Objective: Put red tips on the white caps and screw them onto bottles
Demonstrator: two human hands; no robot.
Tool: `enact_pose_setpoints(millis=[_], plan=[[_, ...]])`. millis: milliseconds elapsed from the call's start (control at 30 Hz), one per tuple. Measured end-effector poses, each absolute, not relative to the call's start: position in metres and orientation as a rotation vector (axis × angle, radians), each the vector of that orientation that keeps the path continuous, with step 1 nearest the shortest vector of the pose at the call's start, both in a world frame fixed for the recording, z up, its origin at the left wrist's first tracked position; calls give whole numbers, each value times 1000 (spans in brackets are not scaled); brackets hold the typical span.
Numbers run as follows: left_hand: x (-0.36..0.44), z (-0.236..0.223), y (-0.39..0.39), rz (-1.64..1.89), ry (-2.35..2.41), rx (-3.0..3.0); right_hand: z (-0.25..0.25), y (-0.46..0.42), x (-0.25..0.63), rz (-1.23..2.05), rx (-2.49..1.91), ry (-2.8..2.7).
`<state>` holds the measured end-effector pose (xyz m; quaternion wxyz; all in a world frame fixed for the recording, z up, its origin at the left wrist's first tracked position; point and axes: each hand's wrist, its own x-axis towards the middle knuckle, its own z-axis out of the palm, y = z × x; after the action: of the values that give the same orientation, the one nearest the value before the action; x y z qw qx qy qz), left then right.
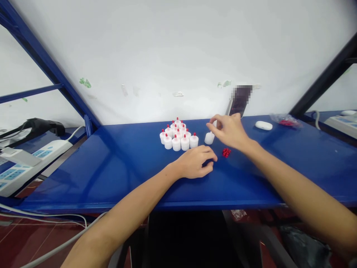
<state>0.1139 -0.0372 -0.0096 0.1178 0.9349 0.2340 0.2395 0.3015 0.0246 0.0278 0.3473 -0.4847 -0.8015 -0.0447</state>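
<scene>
Several small white bottles with red pointed caps [176,143] stand upright in a tight cluster on the blue table [134,163]. To their right stands a separate white bottle [209,139]; no red cap shows on it. My right hand [227,130] is just above this bottle, thumb and index finger closed in a pinch, and what they hold, if anything, is hidden. My left hand [198,162] rests on the table in front of the bottles, fingers loosely curved and thumb apart, holding nothing. A small pile of red caps [226,152] lies below my right hand.
A phone [240,99] leans against the wall behind my right hand. Farther right lie a white oval case [263,125] and a clear plastic bag [286,121] with red pieces inside. A power strip [30,163] is at the left, beyond the blue frame post.
</scene>
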Motion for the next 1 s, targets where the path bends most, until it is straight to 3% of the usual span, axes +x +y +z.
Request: enact_pose_setpoints(millis=[267, 567, 1000], plan=[[116, -8, -43, 530, 597, 2676, 24, 43, 327, 195, -1367, -2245], [130, -8, -46, 343, 673, 2857, 21, 43, 324, 206, -1238, -2351], [124, -16, -39, 618, 536, 2805, 22, 40, 322, 61, -1080, -2094]])
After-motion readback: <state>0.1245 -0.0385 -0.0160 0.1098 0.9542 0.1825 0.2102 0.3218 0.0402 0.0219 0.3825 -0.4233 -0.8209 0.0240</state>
